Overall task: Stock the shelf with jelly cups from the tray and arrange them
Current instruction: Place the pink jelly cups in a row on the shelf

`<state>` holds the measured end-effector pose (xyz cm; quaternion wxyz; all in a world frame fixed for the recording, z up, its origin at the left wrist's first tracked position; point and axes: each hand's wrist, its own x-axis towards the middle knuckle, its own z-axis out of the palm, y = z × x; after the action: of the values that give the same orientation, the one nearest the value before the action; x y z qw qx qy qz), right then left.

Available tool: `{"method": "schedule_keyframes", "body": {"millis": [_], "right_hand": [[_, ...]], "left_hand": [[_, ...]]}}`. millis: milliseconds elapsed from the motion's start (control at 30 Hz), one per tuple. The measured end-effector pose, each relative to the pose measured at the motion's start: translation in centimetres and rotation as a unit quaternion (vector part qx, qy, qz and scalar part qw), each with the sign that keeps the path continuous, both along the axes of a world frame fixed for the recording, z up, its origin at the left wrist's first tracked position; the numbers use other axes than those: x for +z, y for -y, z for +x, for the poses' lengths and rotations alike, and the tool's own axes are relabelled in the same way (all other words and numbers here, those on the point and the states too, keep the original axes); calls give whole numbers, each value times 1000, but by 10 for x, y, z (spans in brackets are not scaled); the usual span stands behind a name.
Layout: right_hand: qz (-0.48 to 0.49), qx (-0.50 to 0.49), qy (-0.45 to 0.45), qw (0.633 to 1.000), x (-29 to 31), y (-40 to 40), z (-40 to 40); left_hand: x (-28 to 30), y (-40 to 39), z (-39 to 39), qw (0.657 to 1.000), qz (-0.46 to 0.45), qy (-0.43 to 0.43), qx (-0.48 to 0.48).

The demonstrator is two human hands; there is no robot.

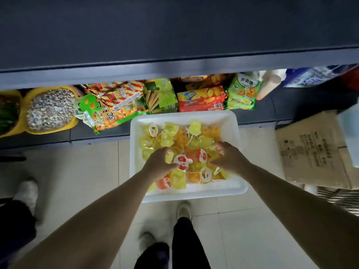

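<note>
White tray (236,125) on floor at 6 o'clock of shelf (174,35), heaped with jelly cups (180,144); left hand (160,162) and right hand (228,156) both in the heap, fingers curled round cups; gathering step; next, likely lift handfuls up to 12 o'clock shelf without spilling.

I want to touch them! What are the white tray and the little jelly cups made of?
The white tray looks like foam: matte, thick, with soft rounded edges, though it could be plastic. The jelly cups look like clear, shiny plastic, since the yellow and orange jelly shows through, with printed film lids. Both the left hand and right hand reach among them.
</note>
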<state>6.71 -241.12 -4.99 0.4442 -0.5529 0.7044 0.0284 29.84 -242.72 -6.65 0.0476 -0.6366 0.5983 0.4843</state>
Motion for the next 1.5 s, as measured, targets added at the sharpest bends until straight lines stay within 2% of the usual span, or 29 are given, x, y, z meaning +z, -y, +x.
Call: {"method": "schedule_keyframes", "body": {"millis": [100,267,433,667,733,900,1000,1067,1133,1267,1433,1500], "right_hand": [[12,-15,15,1000,-49,-6,7],[-33,-27,11,999,-110,-4,14],[-60,38,8,997,-142,2,16],[-179,105,-62,976,-166,-1,13],[-196,103,-64,973,-167,-1,13],[-198,61,-20,978,-159,-6,8],[-150,-28,50,987,-146,-5,7],[-119,-105,102,982,-135,-2,6],[-88,-198,176,960,-123,1,6],[-67,-356,306,880,-93,11,13],[-74,-452,445,770,-43,30,35],[-67,-453,482,747,-14,33,45]], "left_hand": [[-48,-10,-17,1000,2,7,-1],[-99,-20,-33,999,-34,19,35],[-121,-26,-45,993,-85,4,78],[-132,-32,-59,979,-148,68,123],[-133,-32,-60,977,-154,62,135],[-129,-29,-51,974,-161,0,162],[-124,-25,-46,971,-132,-55,194],[-115,-18,-45,959,-82,-98,251],[-105,-10,-44,942,-29,-133,308],[-78,9,-40,887,61,-235,392],[-19,25,-27,793,135,-409,431],[6,29,-16,764,147,-453,435]]}}
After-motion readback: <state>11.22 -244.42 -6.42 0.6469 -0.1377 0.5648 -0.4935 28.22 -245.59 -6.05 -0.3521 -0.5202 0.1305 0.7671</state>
